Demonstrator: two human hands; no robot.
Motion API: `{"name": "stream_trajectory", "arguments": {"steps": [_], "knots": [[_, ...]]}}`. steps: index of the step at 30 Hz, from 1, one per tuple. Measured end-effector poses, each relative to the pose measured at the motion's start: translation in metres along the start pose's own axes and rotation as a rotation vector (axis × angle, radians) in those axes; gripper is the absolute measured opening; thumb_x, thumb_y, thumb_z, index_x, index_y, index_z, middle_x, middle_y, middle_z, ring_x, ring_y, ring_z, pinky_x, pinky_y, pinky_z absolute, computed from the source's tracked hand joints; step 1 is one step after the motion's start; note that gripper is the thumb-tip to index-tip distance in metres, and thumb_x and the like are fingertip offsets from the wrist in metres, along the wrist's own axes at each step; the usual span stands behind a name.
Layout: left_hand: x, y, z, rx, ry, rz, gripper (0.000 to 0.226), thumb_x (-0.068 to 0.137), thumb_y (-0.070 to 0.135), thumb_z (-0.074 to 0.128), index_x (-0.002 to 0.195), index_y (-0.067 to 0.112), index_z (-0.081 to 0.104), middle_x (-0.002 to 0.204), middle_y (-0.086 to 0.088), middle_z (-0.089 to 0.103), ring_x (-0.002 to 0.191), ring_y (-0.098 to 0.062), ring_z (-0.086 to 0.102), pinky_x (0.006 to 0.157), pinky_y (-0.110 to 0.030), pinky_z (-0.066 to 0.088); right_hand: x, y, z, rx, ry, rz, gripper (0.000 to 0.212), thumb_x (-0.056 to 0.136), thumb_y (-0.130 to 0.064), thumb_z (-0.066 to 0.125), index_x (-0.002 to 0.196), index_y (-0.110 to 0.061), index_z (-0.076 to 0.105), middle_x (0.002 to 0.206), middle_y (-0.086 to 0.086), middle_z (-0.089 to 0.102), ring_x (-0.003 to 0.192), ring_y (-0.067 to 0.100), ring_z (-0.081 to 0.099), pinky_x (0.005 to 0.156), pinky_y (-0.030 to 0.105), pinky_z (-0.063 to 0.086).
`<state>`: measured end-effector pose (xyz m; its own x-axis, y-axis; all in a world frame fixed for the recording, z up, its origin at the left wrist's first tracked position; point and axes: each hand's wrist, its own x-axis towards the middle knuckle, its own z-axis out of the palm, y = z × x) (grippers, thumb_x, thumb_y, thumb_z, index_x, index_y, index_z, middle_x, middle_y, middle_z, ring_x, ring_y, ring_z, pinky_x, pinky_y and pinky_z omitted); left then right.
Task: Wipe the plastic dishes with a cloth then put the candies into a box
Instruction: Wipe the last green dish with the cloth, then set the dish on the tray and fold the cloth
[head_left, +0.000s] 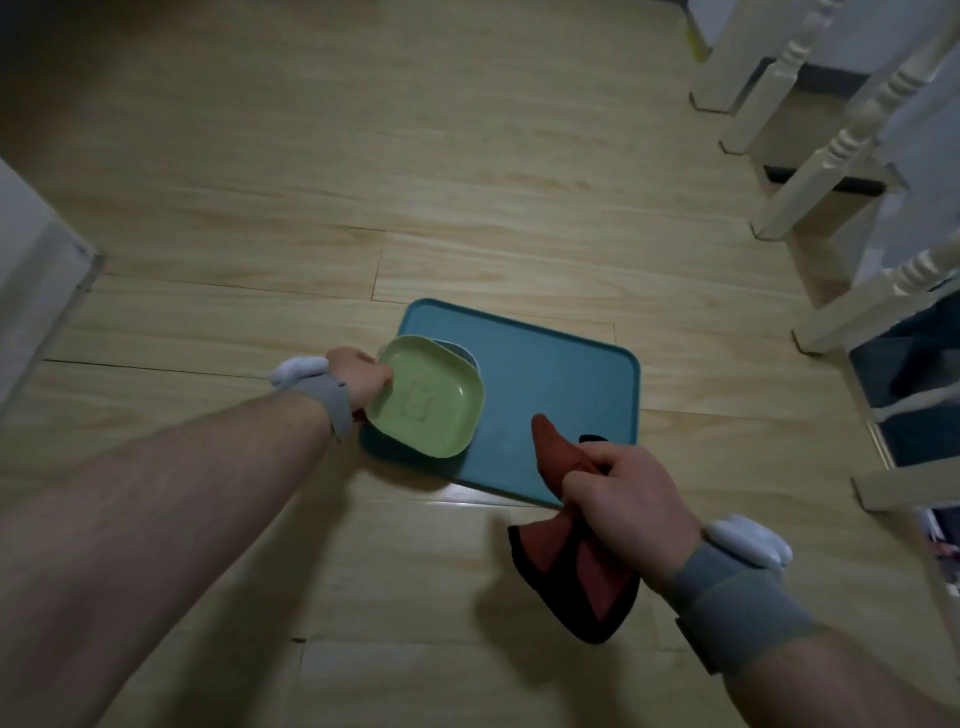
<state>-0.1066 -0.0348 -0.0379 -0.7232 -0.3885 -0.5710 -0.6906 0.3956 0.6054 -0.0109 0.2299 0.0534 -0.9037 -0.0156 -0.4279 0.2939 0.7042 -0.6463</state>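
Green dish (426, 402) in left hand (361, 382) grip over blue tray (561, 384), cloth (576, 561) clutched in right hand (631, 506)

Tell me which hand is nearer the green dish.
Left. The left hand grips the green dish by its left rim, over the blue tray. The right hand holds the red cloth, apart from the dish.

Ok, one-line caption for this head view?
Left hand lifts a green dish over a blue tray on the floor; right hand grips a red cloth.
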Motion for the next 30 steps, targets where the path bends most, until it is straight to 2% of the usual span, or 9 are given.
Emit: {"name": "stream_trajectory", "arguments": {"steps": [7,9,12,17,21,24,25,28,30], "knots": [[0.033,0.002,0.013,0.262,0.189,0.116,0.006,0.088,0.014,0.055,0.085,0.009,0.054,0.081,-0.013,0.054,0.071,-0.028,0.048,0.064,-0.03,0.037,0.012,0.011,0.014,0.051,-0.011,-0.001,0.017,0.063,-0.024,0.056,0.069,-0.007,0.056,0.05,-0.006,0.043,0.052,0.013,0.047,0.057,0.03,0.038],[0.035,-0.001,0.015,0.401,0.202,0.141,0.012,0.086,0.022,0.058,0.091,0.012,0.055,0.087,-0.013,0.055,0.075,-0.029,0.051,0.066,-0.031,0.038,0.014,0.012,0.016,0.072,-0.023,0.007,0.021,0.061,-0.026,0.055,0.069,-0.006,0.055,0.05,-0.006,0.043,0.052,0.013,0.047,0.057,0.031,0.038],[0.035,-0.018,0.025,0.557,0.217,0.192,0.037,0.081,0.032,0.06,0.11,0.011,0.051,0.112,-0.017,0.05,0.101,-0.037,0.053,0.078,-0.038,0.042,0.018,0.013,0.019,0.087,-0.038,0.019,0.028,0.059,-0.03,0.053,0.07,-0.005,0.054,0.051,-0.005,0.043,0.054,0.014,0.047,0.058,0.032,0.038],[0.029,-0.044,0.038,0.484,0.105,0.127,0.038,0.082,0.023,0.054,0.117,0.008,0.05,0.119,-0.018,0.054,0.103,-0.04,0.057,0.082,-0.039,0.047,0.024,0.019,0.02,0.086,-0.07,0.09,0.025,0.056,-0.037,0.052,0.058,-0.012,0.053,0.049,-0.007,0.044,0.052,0.014,0.046,0.058,0.029,0.037],[0.027,-0.058,0.039,0.445,0.08,0.12,0.042,0.073,0.028,0.053,0.111,0.01,0.052,0.113,-0.017,0.059,0.097,-0.04,0.059,0.083,-0.044,0.051,0.031,0.03,0.024,-0.082,-0.17,0.101,0.034,0.056,-0.044,0.049,0.055,-0.011,0.057,0.079,0.0,0.056,0.069,0.017,0.058,0.058,0.025,0.037],[0.028,-0.057,0.038,0.389,0.073,0.118,0.041,0.077,0.022,0.059,0.116,0.009,0.053,0.112,-0.016,0.06,0.096,-0.037,0.06,0.079,-0.039,0.05,0.047,0.04,0.035,-0.202,-0.31,0.118,0.042,0.061,-0.041,0.053,0.084,-0.015,0.075,0.125,-0.004,0.056,0.116,0.015,0.055,0.084,0.02,0.041],[0.03,-0.056,0.038,0.393,0.063,0.113,0.04,0.079,0.019,0.059,0.116,0.008,0.053,0.112,-0.016,0.06,0.097,-0.037,0.06,0.077,-0.037,0.048,0.052,0.043,0.04,-0.223,-0.352,0.126,0.041,0.06,-0.038,0.054,0.087,-0.016,0.076,0.133,-0.004,0.053,0.121,0.017,0.052,0.092,0.022,0.041],[0.034,-0.055,0.041,0.434,0.077,0.115,0.036,0.081,0.015,0.058,0.115,0.008,0.053,0.115,-0.018,0.06,0.101,-0.038,0.059,0.078,-0.038,0.048,0.062,0.049,0.057,-0.216,-0.392,0.147,0.039,0.05,-0.036,0.049,0.072,-0.012,0.071,0.121,-0.002,0.06,0.107,0.025,0.058,0.089,0.029,0.048],[0.037,-0.054,0.044,0.49,0.085,0.101,0.035,0.083,0.015,0.058,0.117,0.008,0.052,0.117,-0.018,0.059,0.102,-0.038,0.059,0.077,-0.037,0.046,0.063,0.049,0.067,-0.219,-0.409,0.152,0.042,0.051,-0.04,0.047,0.074,-0.015,0.071,0.12,-0.008,0.058,0.115,0.026,0.056,0.089,0.026,0.046]]}}
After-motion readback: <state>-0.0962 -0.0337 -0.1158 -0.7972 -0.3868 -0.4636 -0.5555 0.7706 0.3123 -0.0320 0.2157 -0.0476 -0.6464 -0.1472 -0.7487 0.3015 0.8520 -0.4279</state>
